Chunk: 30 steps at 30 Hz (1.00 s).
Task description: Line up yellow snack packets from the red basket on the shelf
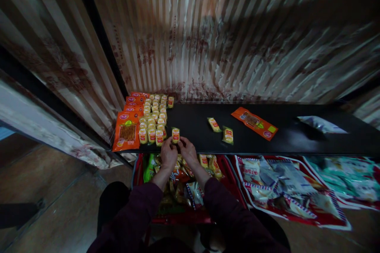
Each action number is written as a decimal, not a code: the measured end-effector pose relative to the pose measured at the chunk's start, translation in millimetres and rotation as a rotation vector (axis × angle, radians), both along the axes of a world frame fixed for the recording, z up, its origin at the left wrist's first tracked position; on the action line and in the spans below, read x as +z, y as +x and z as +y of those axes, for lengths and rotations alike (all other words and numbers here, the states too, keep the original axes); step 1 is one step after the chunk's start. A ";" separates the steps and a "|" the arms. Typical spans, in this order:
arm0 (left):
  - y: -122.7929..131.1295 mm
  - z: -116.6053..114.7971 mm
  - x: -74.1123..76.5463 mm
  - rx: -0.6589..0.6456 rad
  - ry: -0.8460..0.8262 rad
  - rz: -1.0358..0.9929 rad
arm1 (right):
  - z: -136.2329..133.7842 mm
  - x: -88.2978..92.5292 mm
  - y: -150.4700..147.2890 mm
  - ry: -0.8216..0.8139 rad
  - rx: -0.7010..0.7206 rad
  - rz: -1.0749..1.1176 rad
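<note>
Between the fingertips of my left hand [169, 153] and my right hand [187, 150] is a small yellow snack packet [175, 135] with a red and white label, held upright at the front edge of the black shelf [196, 138]. Both hands are closed on its lower sides. Just left of it stand rows of matching yellow packets [151, 134], stacked several deep. Beside those, at the shelf's left end, orange snack bags [127, 131] lean one behind another. Two loose yellow packets [213, 124] lie to the right of my hands.
Another orange bag [254, 123] and a white packet [322, 124] lie farther right on the shelf. Below, a red basket [228, 178] holds mixed snacks; a red and white bag [335, 209] of white packets is beside it. A striped curtain [208, 47] hangs behind.
</note>
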<state>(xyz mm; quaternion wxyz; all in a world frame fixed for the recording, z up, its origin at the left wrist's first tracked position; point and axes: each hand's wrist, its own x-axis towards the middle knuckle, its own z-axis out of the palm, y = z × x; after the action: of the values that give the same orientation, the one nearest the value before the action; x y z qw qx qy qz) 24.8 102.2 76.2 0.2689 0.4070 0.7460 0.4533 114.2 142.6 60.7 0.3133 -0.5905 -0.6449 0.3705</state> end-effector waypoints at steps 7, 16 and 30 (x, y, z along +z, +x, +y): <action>0.8 11.7 4.3 -0.005 -0.018 -0.039 | 11.3 5.6 -2.6 0.024 -0.008 -0.103; 1.7 25.9 5.7 0.008 -0.005 0.009 | 27.5 9.3 -6.5 0.008 -0.019 -0.150; 1.0 44.0 15.3 -0.002 -0.030 0.055 | 44.5 -0.2 -10.3 0.035 -0.028 -0.125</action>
<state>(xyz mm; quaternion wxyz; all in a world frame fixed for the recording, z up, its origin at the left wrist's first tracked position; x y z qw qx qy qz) 25.8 146.3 91.5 0.2549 0.4162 0.7593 0.4305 103.9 187.1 60.4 0.2878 -0.6160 -0.6612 0.3171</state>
